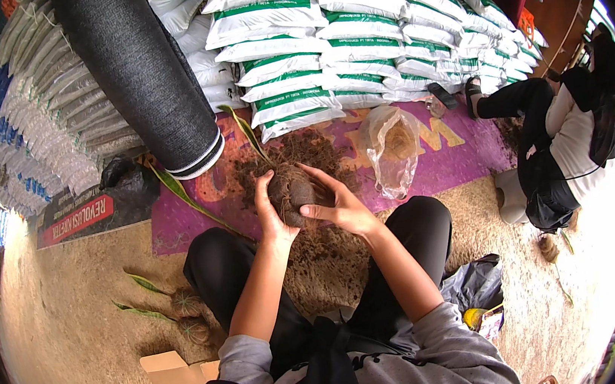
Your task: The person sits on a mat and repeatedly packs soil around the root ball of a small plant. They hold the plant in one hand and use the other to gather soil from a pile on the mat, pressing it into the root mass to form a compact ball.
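Note:
Between my two hands, a dark brown ball of soil and fibre [291,191] is held above a purple printed sheet. A long green leaf with yellow edges [248,136] rises behind the ball and seems to come out of it. My left hand [272,210] cups its left side, fingers curled round it. My right hand [341,207] presses on the right side, thumb across the front. Loose brown fibre [314,149] lies spread behind and under the ball. To the left, another yellow-edged leaf [185,194] slants across the sheet toward my knee; its lower end is hidden.
Two thread-wound balls with leaves [193,329] lie left of me near some cardboard [174,382]. A clear plastic bag [392,152] stands right of the fibre. Stacked white-and-green sacks [282,66] and a black roll [139,75] stand behind. Another person [573,124] sits at right.

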`<control>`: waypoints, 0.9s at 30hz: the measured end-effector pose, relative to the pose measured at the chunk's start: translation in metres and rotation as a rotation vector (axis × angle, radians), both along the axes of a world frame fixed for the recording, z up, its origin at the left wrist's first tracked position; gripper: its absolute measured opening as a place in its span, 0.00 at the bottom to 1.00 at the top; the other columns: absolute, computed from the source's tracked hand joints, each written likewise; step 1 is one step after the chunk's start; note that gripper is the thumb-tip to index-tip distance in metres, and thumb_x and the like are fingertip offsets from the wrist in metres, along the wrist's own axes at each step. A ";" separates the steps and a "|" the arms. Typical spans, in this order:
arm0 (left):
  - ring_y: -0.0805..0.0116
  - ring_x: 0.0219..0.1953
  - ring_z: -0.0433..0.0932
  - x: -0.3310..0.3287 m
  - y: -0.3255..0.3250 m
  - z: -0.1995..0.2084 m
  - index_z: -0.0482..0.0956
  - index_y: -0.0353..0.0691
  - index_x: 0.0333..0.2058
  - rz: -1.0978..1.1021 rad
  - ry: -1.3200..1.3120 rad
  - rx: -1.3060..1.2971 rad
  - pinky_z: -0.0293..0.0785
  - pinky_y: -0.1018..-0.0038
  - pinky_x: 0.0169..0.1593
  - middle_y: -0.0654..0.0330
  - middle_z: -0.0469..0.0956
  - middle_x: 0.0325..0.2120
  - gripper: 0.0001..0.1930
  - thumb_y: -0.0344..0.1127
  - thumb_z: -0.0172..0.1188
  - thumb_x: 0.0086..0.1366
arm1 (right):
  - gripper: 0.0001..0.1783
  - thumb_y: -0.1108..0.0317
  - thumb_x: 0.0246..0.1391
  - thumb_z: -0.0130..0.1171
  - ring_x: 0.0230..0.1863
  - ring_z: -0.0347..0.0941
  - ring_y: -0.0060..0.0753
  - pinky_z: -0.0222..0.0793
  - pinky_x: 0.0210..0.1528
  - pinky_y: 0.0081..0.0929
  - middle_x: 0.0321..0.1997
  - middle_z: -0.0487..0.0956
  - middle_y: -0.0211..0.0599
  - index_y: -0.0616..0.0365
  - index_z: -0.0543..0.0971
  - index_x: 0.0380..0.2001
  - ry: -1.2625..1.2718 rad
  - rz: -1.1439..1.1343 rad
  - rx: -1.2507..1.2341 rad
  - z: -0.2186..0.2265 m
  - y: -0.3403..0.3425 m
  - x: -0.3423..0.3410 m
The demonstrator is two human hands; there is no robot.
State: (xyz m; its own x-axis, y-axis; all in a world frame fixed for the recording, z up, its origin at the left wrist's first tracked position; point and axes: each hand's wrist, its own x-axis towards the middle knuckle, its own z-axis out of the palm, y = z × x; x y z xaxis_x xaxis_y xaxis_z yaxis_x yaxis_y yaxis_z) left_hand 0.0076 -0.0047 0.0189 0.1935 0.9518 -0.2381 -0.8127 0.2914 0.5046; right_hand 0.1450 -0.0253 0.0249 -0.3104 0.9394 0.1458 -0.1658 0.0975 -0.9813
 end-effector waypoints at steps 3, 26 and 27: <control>0.67 0.31 0.77 -0.001 -0.002 0.000 0.73 0.40 0.37 0.027 0.015 0.011 0.76 0.69 0.37 0.60 0.77 0.31 0.18 0.48 0.51 0.58 | 0.42 0.72 0.43 0.66 0.57 0.61 0.31 0.54 0.60 0.28 0.56 0.67 0.41 0.63 0.56 0.61 0.092 0.021 -0.055 0.003 -0.005 -0.007; 0.66 0.34 0.77 0.002 -0.005 -0.001 0.72 0.39 0.43 0.006 0.040 0.120 0.75 0.67 0.40 0.59 0.76 0.34 0.19 0.47 0.49 0.59 | 0.30 0.74 0.46 0.62 0.51 0.66 0.28 0.59 0.55 0.26 0.48 0.70 0.39 0.66 0.66 0.54 0.029 -0.265 0.113 -0.004 -0.013 -0.025; 0.66 0.34 0.77 0.001 -0.005 0.000 0.72 0.39 0.43 0.006 0.039 0.113 0.75 0.67 0.40 0.58 0.76 0.34 0.20 0.47 0.49 0.59 | 0.30 0.73 0.46 0.62 0.51 0.66 0.28 0.59 0.55 0.26 0.48 0.71 0.39 0.65 0.66 0.54 0.034 -0.250 0.121 -0.004 -0.013 -0.024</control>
